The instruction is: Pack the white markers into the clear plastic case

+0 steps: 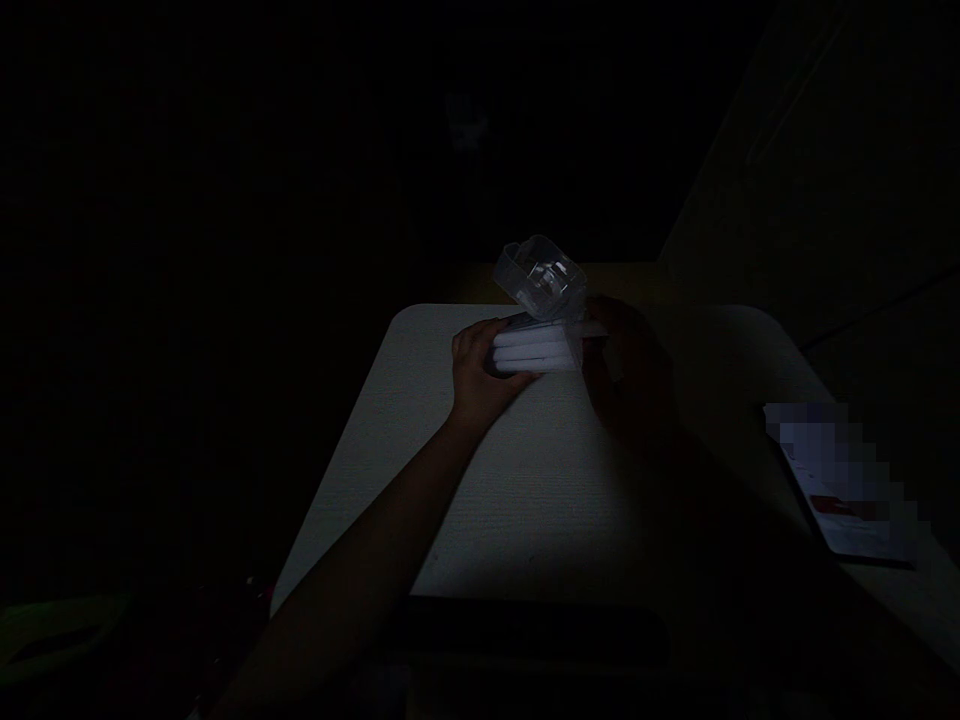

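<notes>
Several white candle-like sticks point(536, 350) lie side by side in a clear plastic box point(576, 350) near the table's far edge. My left hand point(480, 365) is wrapped around the box's left end, thumb in front and fingers behind. The transparent lid point(541, 278) stands tilted open above the box. At the right end, my right hand point(626, 365) is closed in deep shadow, its fingertips around the end of one white stick point(592, 328) that juts out past the others. Darkness hides most of the right fingers.
A pale wood-grain table point(495, 510) with rounded corners is under my hands. A flat booklet or tablet point(832, 500), partly blurred out, lies at its right edge. A dark slot point(525, 630) runs along the near edge. The surroundings are nearly black.
</notes>
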A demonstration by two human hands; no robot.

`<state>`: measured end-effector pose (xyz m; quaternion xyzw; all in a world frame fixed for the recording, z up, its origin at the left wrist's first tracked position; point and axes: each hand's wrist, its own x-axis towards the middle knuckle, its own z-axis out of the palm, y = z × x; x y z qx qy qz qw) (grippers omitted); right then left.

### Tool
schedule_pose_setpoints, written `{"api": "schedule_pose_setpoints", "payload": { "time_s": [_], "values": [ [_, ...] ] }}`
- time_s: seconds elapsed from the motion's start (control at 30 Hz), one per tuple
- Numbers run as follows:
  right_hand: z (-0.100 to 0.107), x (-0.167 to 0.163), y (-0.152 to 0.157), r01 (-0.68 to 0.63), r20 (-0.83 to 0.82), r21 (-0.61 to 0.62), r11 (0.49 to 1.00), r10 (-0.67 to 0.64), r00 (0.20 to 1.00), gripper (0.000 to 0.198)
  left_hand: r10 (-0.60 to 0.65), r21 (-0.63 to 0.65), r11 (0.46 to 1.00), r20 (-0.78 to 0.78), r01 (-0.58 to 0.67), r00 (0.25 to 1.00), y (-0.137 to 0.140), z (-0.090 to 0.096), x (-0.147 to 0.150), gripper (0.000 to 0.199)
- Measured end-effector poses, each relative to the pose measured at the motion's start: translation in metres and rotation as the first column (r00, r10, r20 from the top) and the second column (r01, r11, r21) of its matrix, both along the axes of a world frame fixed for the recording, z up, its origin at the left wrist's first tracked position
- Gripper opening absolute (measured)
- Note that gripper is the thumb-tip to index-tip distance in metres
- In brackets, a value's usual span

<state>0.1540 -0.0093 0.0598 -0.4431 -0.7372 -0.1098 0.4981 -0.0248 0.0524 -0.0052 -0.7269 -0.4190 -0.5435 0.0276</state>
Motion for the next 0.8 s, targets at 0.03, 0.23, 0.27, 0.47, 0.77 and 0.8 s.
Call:
{"api": "schedule_pose_setpoints", "payload": {
  "time_s": [0.03, 0.23, 0.27, 0.47, 0.77, 0.8],
  "values": [
    [-0.0009, -0.0007, -0.0001, 0.005, 0.004, -0.004, 1.000, -0.005, 1.000, 0.039, 0.001, -0.008, 1.000, -0.003, -0.001, 1.000, 0.0000, 0.0001, -0.0001, 0.075],
    [-0.0026, -0.0019, 0.0004, 0.023, 0.037, 0.015, 1.000, -0.023, 0.999, 0.039, 0.011, -0.023, 1.000, -0.011, -0.011, 1.000, 0.0002, -0.0003, 0.0005, 0.075],
    [-0.0024, -0.0018, 0.0006, 0.022, 0.045, 0.021, 1.000, -0.023, 0.999, 0.039, 0.015, -0.022, 1.000, -0.013, -0.015, 1.000, 0.0004, -0.0005, 0.0006, 0.074],
    [-0.0032, -0.0015, 0.0014, -0.015, 0.089, 0.043, 0.999, 0.011, 0.996, 0.039, 0.027, -0.033, 0.999, 0.001, -0.027, 1.000, 0.0005, -0.0004, 0.0012, 0.075],
    [-0.0090, -0.0018, 0.0017, -0.045, 0.145, -0.017, 0.999, 0.047, 0.988, 0.047, 0.021, -0.019, 1.000, 0.022, -0.021, 1.000, -0.0011, 0.0012, 0.0009, 0.072],
    [-0.0093, -0.0024, 0.0015, -0.043, 0.158, -0.019, 0.999, 0.045, 0.986, 0.048, 0.029, -0.031, 0.999, 0.023, -0.028, 0.999, -0.0014, 0.0014, 0.0008, 0.072]
  ]
}}
